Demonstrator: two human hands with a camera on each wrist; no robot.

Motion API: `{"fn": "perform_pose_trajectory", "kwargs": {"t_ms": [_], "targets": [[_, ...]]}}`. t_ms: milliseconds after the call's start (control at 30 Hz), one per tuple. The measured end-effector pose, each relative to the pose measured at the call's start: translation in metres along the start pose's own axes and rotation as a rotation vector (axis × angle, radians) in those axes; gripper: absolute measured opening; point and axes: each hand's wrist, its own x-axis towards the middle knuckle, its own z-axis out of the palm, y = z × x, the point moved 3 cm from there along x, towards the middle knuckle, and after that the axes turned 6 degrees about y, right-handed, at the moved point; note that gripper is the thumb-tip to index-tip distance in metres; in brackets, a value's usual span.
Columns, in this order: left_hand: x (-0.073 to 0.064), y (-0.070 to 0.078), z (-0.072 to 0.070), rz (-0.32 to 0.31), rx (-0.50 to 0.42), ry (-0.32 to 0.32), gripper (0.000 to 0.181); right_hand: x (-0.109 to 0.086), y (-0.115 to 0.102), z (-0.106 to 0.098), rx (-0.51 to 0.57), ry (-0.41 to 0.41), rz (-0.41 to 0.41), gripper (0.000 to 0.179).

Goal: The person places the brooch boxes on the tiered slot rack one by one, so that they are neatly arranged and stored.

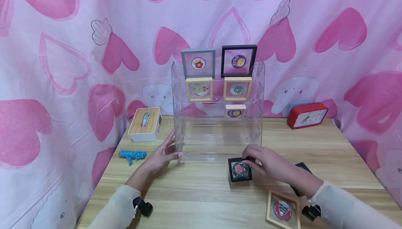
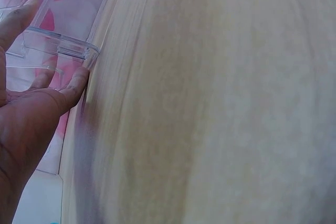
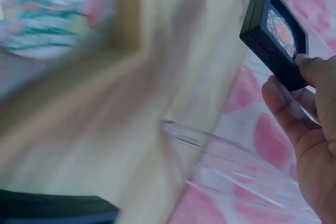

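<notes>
My right hand (image 1: 263, 161) pinches a small black display frame (image 1: 240, 169) by its upper right corner, thumb on the front. A round badge with a red design shows behind the frame's clear film. The frame is tilted just in front of a clear tiered acrylic rack (image 1: 216, 149). My left hand (image 1: 160, 157) touches the rack's lower left corner with spread fingers. On the upper tiers stand a grey frame (image 1: 198, 50), a black frame (image 1: 238, 46), two light wooden frames (image 1: 199, 79) and a small pale frame (image 1: 235, 107), each with a round badge.
A wooden frame (image 1: 268, 210) with a tree badge lies at the front right. Another black frame (image 1: 301, 166) is partly under my right forearm. At the back are a red clock (image 1: 306, 115) and a wood-topped tissue box (image 1: 145, 128), with a blue bundle (image 1: 132, 154) before it.
</notes>
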Motion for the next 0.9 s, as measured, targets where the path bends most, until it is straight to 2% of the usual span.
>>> {"fn": "perform_pose_trajectory", "kwargs": {"t_ms": [133,300,500,700,900], "targets": [[0.000,0.000,0.000,0.005,0.001,0.003,0.105,0.015,-0.004,-0.014,-0.039,0.099,-0.074,0.027],[0.000,0.000,0.001,0.009,0.000,-0.002,0.105,0.038,-0.009,-0.028,-0.071,0.162,-0.128,0.032],[0.000,-0.001,0.000,0.001,-0.010,0.001,0.106,0.075,-0.017,-0.041,-0.083,0.270,-0.204,0.036],[0.001,-0.002,0.000,0.013,-0.030,-0.013,0.105,0.116,-0.029,-0.048,-0.099,0.375,-0.216,0.027],[0.001,-0.001,0.001,0.011,-0.036,-0.018,0.104,0.147,-0.036,-0.046,-0.146,0.387,-0.192,0.023]]}}
